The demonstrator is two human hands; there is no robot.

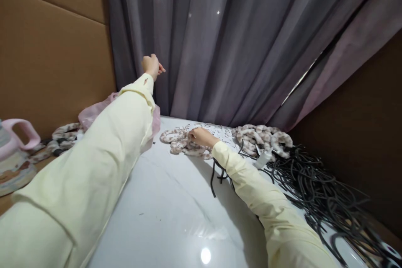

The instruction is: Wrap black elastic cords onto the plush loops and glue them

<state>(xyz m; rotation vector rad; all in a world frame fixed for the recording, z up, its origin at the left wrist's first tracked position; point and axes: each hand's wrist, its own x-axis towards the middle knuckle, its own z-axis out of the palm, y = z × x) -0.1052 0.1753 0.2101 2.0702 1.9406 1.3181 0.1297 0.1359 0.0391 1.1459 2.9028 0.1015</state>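
My left hand (152,66) is raised in front of the grey curtain, above a pink plastic bag. Its fingers are curled, and whatever they may hold is too small to make out. Lower down, my right hand (202,137) is closed at a small pile of fluffy beige-and-brown rings (182,145) on the white table (150,201). Its fingertips touch the fluffy material. Small dark scraps (205,125) lie behind that pile. Another heap of fluffy rings (264,137) sits to the right.
Black cords (317,188) are tangled along the right side, beside a small clear bottle (264,159). At left are a pink-handled cup (15,163), the pink bag (96,113) and more fluffy rings (64,136). Cardboard (56,58) and the curtain (201,42) enclose the table.
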